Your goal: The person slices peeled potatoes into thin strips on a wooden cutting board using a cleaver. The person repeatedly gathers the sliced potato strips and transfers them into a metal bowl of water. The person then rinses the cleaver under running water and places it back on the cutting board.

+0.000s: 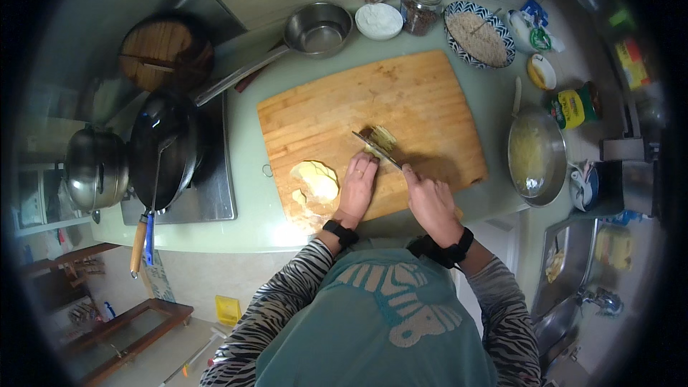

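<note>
My right hand (431, 205) grips the handle of a kitchen knife (376, 149), its blade slanting up and left across a wooden cutting board (333, 102). Just below the blade, the bent fingers of my left hand (359, 180) press on pale slices, probably potato, mostly hidden under the fingertips. Thin cut shreds (383, 138) lie against the far side of the blade. Left of my left wrist, a fanned pile of pale yellow slices (317, 178) rests on the board, with one small loose slice (299, 196) beside it.
Behind the board stand a steel saucepan (318, 29), a bowl of white powder (379, 21), a glass jar (422, 8) and a patterned dish of crumbs (478, 35). A metal pan with pale shreds (537, 156) sits right, near the sink (561, 274). At left, a wok (161, 150) occupies the stove.
</note>
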A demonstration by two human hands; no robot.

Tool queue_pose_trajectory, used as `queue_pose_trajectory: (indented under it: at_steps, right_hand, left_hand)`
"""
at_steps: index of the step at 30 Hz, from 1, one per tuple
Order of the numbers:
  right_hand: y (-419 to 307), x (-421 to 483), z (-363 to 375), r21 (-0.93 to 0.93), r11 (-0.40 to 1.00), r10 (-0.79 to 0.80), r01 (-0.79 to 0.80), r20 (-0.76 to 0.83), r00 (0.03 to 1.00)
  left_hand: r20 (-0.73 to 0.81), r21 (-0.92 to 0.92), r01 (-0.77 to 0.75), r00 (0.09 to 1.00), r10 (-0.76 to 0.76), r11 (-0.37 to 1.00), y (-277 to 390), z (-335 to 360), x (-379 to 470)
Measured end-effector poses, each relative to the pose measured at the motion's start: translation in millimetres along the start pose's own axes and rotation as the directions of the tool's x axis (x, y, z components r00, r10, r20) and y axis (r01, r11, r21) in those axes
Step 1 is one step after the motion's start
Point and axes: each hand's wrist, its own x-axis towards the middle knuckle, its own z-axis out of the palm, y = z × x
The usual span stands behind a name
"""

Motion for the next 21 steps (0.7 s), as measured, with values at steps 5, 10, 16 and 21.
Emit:
queue_pose_trajectory:
  at_steps: [5, 10, 16, 21]
  right_hand:
    - [0.9, -1.2, 1.9, 0.020, 0.999, 0.030, -0.031, 0.038, 0.999]
    - [0.0, -4.4, 2.0, -0.005, 1.000, 0.030, -0.030, 0.012, 0.999]
    - [-1.4, -7.1, 2.0, 0.019, 0.999, 0.042, -0.042, 0.032, 0.999]
    - [-2.2, -6.1, 2.5, 0.017, 0.999, 0.033, -0.033, -0.005, 0.999]
  left_hand:
    - [0.021, -0.016, 0.012, 1.000, -0.012, 1.000, -2.3, 2.5, -2.0]
    - [-0.022, -0.025, -0.002, 1.000, 0.001, 1.000, -2.8, 3.6, -2.1]
    - [-0.034, -0.041, -0.009, 0.999, 0.008, 0.999, -1.8, 2.4, -0.5]
    - [-0.027, -0.038, -0.002, 1.000, 0.001, 0.999, -2.1, 1.7, -0.3]
